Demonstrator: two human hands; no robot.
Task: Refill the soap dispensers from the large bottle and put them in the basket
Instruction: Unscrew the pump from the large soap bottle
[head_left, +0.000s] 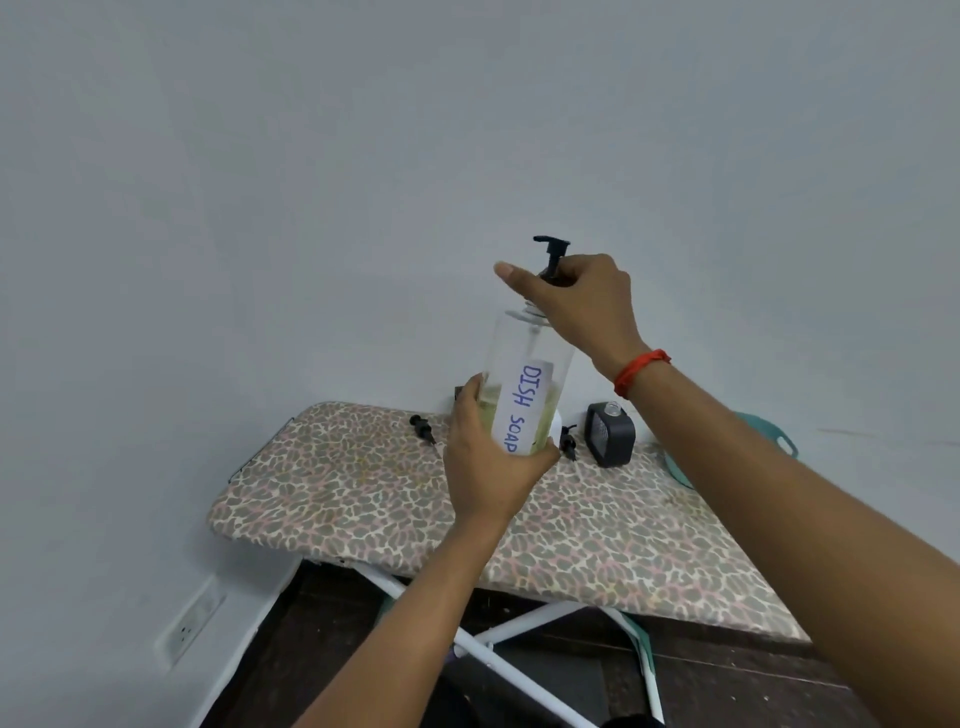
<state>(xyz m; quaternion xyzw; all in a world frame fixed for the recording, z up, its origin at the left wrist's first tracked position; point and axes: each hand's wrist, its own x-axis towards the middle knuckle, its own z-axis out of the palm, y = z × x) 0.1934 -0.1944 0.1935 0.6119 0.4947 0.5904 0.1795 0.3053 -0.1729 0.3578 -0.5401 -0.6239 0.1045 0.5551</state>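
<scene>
I hold a clear plastic dispenser bottle (524, 364) in the air above the table; its white label reads DISH SOAP and pale yellow-green liquid fills its lower part. My left hand (491, 460) is wrapped around the bottle's base. My right hand (576, 301) grips the black pump head (551, 254) at the bottle's threaded neck. Two loose black pump heads lie on the table, one at the left (422, 427) and one just right of the bottle (569, 442). The teal basket (769, 434) shows partly behind my right forearm.
The leopard-print table top (389, 499) stands on white folding legs against a pale wall. A small dark grey box-shaped device (609, 434) stands at the back right. A white object is mostly hidden behind the bottle. A wall socket (189, 626) sits low on the left.
</scene>
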